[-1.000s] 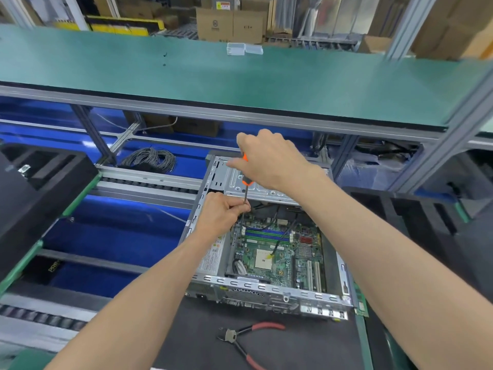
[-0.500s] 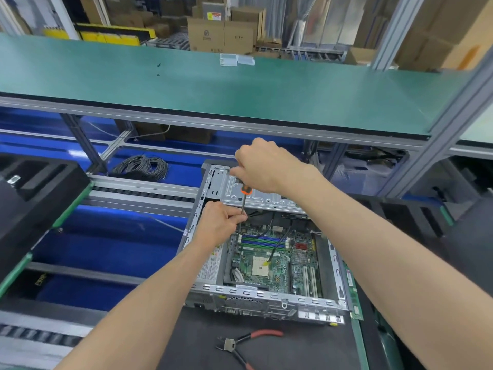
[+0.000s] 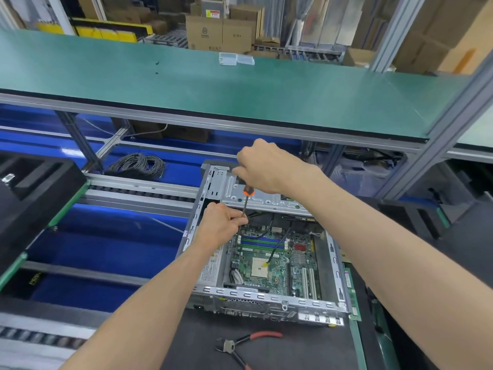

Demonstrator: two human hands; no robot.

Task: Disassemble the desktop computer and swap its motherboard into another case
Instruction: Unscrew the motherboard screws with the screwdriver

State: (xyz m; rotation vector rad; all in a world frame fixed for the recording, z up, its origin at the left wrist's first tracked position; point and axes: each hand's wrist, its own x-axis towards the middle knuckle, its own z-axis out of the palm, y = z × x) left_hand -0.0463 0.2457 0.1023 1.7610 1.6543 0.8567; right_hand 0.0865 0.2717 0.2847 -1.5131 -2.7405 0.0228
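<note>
From the head view, the open case [image 3: 264, 295] lies on the dark mat [image 3: 186, 343] at the bench front, its motherboard [image 3: 269, 260] facing up inside; the right hand [image 3: 266, 166] is wrapped round the handle of an orange-collared screwdriver [image 3: 246, 194], and the left hand [image 3: 221, 227] pinches the shaft low down, steadying the tip at the board's far-left corner (the tip itself is hidden behind the fingers); I'd judge a mounting screw is being worked there, and it wants the shaft kept square to the board, firm downward pressure, and the left fingers catching the screw before it drops among the cables; the screwdriver stands nearly upright, handle tilted slightly right, tip down; the case's long axis runs away from the person, rear panel nearest; 1 pair of red-handled pliers [image 3: 240, 345] lies just in front.
</note>
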